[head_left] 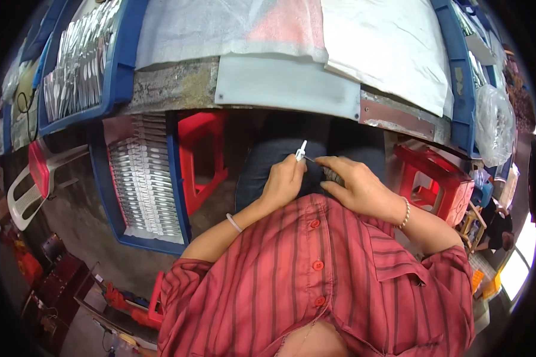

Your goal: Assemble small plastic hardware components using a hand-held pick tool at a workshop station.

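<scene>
While gripping a small white tool (301,150) in closed hands (324,181) at frame centre: metal-edged bench (178,86) above, blue trays (120,71) upper left, red stools (203,157) beside.

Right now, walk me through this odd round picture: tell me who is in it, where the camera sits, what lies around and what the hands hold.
There is no machine here. A person wears a wide fisheye camera on the head, looking down, so you see their own striped red shirt and both forearms coming up from below. The lens bends straight edges near the rim.

The left hand pinches a small white-tipped tool, thin like a pen. The right hand grips a small dark ridged part close beside the tool; what exactly it is I cannot tell. Both hands work over the lap.

Above them runs a workbench covered with white foam sheets. To the left stands a blue crate filled with rows of flat metal pieces, with a second blue crate on the bench. Red plastic stools stand on either side.
</scene>
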Demonstrator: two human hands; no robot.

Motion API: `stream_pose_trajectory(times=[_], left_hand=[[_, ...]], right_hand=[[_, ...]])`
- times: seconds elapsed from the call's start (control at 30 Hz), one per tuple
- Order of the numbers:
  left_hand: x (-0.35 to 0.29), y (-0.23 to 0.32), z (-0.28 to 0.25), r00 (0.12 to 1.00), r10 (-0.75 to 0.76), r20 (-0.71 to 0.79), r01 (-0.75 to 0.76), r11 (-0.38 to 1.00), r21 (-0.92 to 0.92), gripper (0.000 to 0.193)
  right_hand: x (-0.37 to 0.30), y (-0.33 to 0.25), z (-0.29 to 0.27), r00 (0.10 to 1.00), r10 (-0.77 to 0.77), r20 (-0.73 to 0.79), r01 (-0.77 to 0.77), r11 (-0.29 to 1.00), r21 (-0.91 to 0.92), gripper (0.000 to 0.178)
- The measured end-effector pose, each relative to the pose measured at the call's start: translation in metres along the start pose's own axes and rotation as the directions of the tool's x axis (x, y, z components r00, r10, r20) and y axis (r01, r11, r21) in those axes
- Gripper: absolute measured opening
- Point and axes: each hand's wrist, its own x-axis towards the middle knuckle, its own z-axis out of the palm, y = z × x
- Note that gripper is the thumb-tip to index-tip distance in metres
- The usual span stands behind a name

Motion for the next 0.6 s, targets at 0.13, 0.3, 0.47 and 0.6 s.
stream_pose_trajectory(times=[0.13, 0.3, 0.47, 0.6], left_hand=[[0.003, 0.036, -0.017, 0.795, -0.545, 0.268, 0.606, 0.744, -0.283, 0.024], [0.003, 0.034, -0.020, 0.765, -0.564, 0.310, 0.644, 0.682, -0.348, 0.024], [-0.001, 0.027, -0.014, 0.805, -0.529, 0.268, 0.592, 0.744, -0.309, 0.023], [-0.001, 0.026, -0.012, 0.890, -0.428, 0.155, 0.451, 0.875, -0.175, 0.023]], right_hand=[[-0.013, -0.017, -0.010, 0.994, 0.076, 0.082, -0.060, 0.982, -0.181, 0.040], [-0.013, -0.012, -0.002, 0.996, -0.065, 0.056, 0.077, 0.966, -0.248, 0.040], [-0.011, -0.009, -0.001, 0.997, -0.053, 0.061, 0.067, 0.964, -0.257, 0.040], [-0.005, 0.004, 0.003, 0.999, -0.033, 0.002, 0.033, 0.996, -0.078, 0.037]])
